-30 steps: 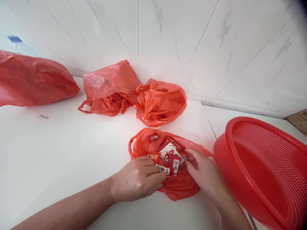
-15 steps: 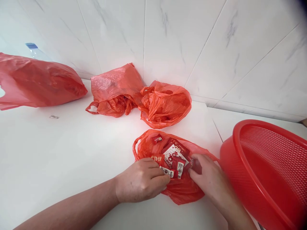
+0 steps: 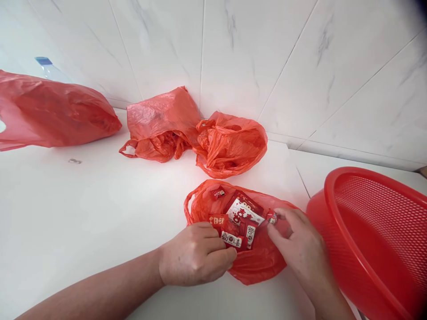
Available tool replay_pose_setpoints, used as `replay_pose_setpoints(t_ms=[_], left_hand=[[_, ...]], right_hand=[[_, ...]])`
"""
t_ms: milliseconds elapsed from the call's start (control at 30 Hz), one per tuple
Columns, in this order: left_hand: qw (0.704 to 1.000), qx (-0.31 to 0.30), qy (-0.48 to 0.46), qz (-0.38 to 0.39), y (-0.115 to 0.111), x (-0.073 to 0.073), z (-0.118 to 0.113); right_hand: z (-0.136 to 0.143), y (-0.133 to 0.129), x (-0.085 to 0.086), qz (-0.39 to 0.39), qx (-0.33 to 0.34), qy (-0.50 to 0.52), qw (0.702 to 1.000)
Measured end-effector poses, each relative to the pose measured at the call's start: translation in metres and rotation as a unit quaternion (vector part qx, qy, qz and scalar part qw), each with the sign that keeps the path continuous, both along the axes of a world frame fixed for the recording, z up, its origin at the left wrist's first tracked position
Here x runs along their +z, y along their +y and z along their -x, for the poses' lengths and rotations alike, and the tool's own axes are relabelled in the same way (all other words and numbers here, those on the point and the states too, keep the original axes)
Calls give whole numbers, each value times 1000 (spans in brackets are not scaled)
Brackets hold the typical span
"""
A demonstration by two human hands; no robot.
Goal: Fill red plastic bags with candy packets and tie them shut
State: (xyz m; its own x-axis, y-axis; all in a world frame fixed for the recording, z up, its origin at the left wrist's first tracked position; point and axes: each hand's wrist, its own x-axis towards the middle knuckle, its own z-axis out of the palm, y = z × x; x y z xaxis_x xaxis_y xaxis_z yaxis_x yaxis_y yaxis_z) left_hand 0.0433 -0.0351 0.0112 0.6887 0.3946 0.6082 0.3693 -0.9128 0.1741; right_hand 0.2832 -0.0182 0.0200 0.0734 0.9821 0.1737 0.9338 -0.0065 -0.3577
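Note:
An open red plastic bag (image 3: 260, 264) lies on the white table with several red and white packets inside, among them a white card-like packet (image 3: 240, 212). My left hand (image 3: 200, 253) is closed on the bag's near left rim, beside a small packet with black writing (image 3: 231, 239). Between the thumb and fingertips of my right hand (image 3: 295, 235) is a small red wrapped candy (image 3: 271, 216), held over the right side of the bag. Another small red candy (image 3: 218, 192) rests at the bag's far left.
A large red mesh basket (image 3: 336, 222) stands at the right. Behind are a crumpled red bag (image 3: 233, 142), another red bag (image 3: 163, 115) and a big full one (image 3: 60, 113) at the left. A bottle with a blue cap (image 3: 44, 61) is near the tiled wall.
My right hand has shifted slightly right and up, and the small candy now shows in its fingers. The packets in the bag have shifted a little. My left hand has barely moved.

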Motion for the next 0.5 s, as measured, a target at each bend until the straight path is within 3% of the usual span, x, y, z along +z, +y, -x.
replay_pose_setpoints(t_ms=[500], left_hand=[[999, 4, 28, 28, 0, 0, 0]], right_hand=[[-4, 0, -4, 108, 79, -72, 988]])
